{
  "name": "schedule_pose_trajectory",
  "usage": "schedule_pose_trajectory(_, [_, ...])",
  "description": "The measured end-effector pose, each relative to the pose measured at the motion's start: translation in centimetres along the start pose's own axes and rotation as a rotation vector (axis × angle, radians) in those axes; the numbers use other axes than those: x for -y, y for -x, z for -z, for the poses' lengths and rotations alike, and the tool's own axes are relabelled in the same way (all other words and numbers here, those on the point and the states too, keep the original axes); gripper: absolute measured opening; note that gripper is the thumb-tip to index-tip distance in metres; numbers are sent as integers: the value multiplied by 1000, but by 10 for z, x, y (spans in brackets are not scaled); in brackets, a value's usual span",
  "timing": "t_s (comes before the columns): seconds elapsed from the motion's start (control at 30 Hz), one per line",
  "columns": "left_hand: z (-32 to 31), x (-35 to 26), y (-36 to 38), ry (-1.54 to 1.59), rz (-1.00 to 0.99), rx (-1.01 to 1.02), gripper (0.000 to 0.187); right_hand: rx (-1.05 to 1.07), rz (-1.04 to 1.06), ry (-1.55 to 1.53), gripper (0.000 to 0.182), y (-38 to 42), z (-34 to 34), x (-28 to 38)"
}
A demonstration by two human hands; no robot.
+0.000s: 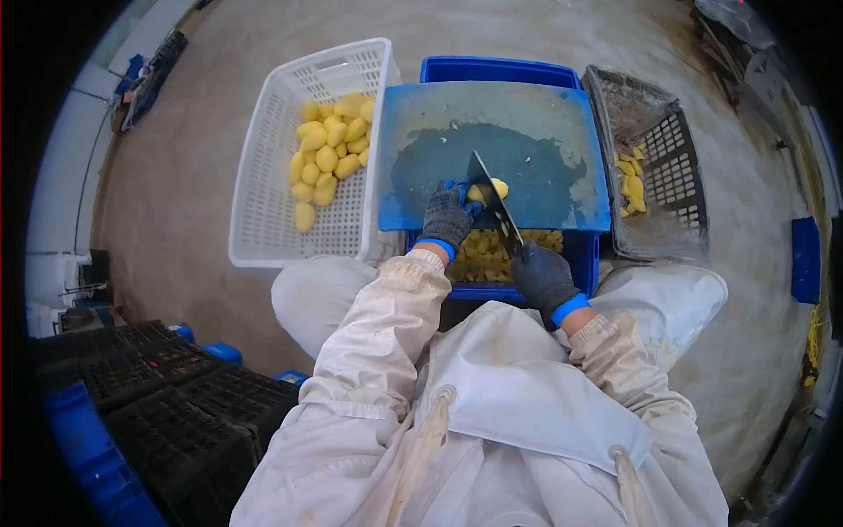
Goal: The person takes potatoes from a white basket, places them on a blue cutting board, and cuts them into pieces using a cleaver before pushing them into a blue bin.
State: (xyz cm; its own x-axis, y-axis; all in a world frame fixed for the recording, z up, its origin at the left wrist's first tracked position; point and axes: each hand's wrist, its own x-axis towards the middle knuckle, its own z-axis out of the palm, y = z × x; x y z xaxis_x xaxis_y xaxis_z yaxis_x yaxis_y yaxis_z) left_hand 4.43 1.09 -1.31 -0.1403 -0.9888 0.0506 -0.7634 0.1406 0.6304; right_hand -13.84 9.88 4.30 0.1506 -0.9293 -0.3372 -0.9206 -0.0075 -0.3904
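Observation:
My left hand (450, 213), in a dark glove with blue fingertips, holds a yellow peeled potato (479, 194) against the blue cutting board (544, 114). My right hand (541, 274), also gloved, is closed round the handle of a wide knife (503, 213). The blade stands across the potato, and a pale cut end (500, 188) shows on its right side. Below the board's near edge, a blue bin holds many cut potato pieces (483, 256). To the left, whole peeled potatoes (327, 158) lie in a white perforated basket (250, 202).
At the right of the board stands a dark crate (694, 167) with a plastic liner and some yellow pieces (632, 186). Black crates (189, 422) are stacked at the lower left. A blue container (805, 261) lies on the floor at the far right.

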Motion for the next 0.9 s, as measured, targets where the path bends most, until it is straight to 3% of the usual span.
schedule_pose_trajectory(0.07, [-2, 7, -5, -89, -21, 53, 53, -34, -38, -66, 26, 8, 9, 1])
schedule_pose_trajectory(0.13, [1, 6, -13, -167, -29, 107, 60, -249, 203, -128, 24, 30, 21, -10])
schedule_pose_trajectory(0.17, [8, -2, -15, -252, -99, 148, 67, -243, 193, -129, 24, 38, 30, -13])
schedule_pose_trajectory(0.2, [13, -10, -20, -335, -170, 188, 74, -213, 21, -506, 23, 47, 41, -17])
schedule_pose_trajectory(0.23, [17, -21, -30, -328, -99, 352, 78, -181, -156, -881, 23, 53, 46, -23])
schedule_pose_trajectory(0.27, [19, -31, -37, -328, -103, 363, 78, -182, -167, -884, 23, 56, 47, -37])
schedule_pose_trajectory(0.33, [14, -44, -43, -485, -234, 572, 78, -341, -37, -451, 20, 59, 45, -66])
schedule_pose_trajectory(0.37, [10, -46, -46, -531, -274, 622, 77, -316, -200, -779, 20, 61, 50, -63])
schedule_pose_trajectory(0.4, [7, -46, -40, -529, -275, 634, 77, -312, -210, -782, 20, 61, 52, -67])
schedule_pose_trajectory(0.47, [2, -47, -18, -589, -542, 692, 72, -299, -264, -907, 20, 65, 52, -76])
schedule_pose_trajectory(0.5, [3, -45, -7, -589, -544, 701, 72, -333, -258, -959, 17, 65, 53, -75])
schedule_pose_trajectory(0.57, [12, -35, 17, -557, -745, 589, 61, -343, -236, -922, 18, 64, 50, -86])
schedule_pose_trajectory(0.6, [25, -36, 22, -555, -743, 597, 61, -359, -197, -882, 18, 61, 50, -91])
schedule_pose_trajectory(0.67, [50, -35, 26, -215, -506, 791, 52, -332, -239, -856, 20, 59, 57, -93])
schedule_pose_trajectory(0.73, [55, -13, 28, -237, -438, 889, 49, -328, -193, -669, 24, 54, 67, -95])
schedule_pose_trajectory(0.9, [16, -7, 22, -341, -289, 1142, 50, -401, -102, -855, 19, 32, 61, -104])
